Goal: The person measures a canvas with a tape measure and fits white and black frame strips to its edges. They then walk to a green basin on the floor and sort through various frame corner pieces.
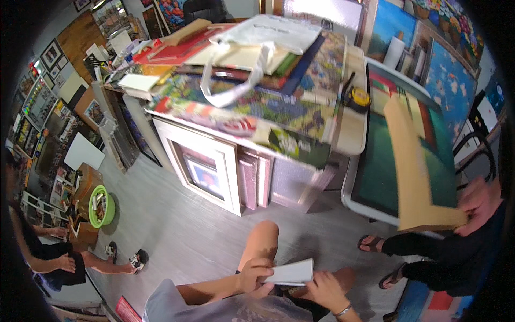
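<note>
A small white flat piece [291, 272], like a card or thin panel, is held above my lap. My left hand [255, 277] grips its left end, with the fingers on top and the thumb at the lower edge. At its lower right corner, my right hand [327, 292] has its fingers closed on the edge; a bracelet sits on that wrist. The underside of the piece is hidden.
A table piled with prints, folders and a white bag [279, 32] stands ahead, with framed pictures [209, 172] leaning below. A tape measure [357, 98] lies at its right. A standing person holds an L-shaped tan piece [413, 177]. Another person sits left, near a green basket [110, 206].
</note>
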### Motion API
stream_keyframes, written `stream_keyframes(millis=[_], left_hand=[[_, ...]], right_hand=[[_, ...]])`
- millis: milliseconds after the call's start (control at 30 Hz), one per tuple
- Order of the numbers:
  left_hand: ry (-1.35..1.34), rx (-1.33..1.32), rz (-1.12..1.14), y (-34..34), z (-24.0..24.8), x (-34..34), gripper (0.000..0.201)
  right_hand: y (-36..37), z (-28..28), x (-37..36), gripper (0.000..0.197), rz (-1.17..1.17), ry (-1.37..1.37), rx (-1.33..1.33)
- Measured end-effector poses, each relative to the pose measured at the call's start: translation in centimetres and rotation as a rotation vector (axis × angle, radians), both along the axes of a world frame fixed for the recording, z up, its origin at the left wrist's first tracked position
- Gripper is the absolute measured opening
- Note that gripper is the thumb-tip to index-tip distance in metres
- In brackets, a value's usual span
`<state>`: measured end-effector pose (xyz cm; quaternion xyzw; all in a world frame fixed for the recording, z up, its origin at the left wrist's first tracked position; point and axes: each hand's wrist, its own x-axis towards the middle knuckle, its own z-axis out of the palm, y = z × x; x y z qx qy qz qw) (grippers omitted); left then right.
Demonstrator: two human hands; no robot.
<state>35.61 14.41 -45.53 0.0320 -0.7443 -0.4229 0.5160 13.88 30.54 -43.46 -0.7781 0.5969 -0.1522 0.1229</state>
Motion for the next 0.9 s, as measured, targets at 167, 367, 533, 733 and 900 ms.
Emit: stream_keyframes(millis=[167, 367, 533, 733, 900], left_hand=[[-0.189, -0.066, 0.171, -4.5, 14.5, 2.0, 0.046], [-0.409, 0.444, 0.685, -9.1, 26.1, 6.3, 0.038], [-1.077, 1.61, 0.605, 5.0, 12.0, 30.4, 0.045], [-1.586, 1.897, 0.113, 16.7, 18.1, 44.5, 0.045], [-1.282, 1.721, 0.308, 11.9, 16.5, 47.1, 0.047]], right_hand=[[-5.8, 11.0, 2.2, 0.051, -0.077, -0.151, -0.102], [-18.6, 22.7, 4.7, 0.039, -0.293, -0.243, -0.146], [-27.6, 27.9, 3.7, 0.033, -0.53, -0.349, -0.179], [-36.2, 27.6, 4.8, 0.028, -0.711, -0.074, -0.308], [-39.9, 23.9, 4.1, 0.038, -0.895, -0.005, -0.077]])
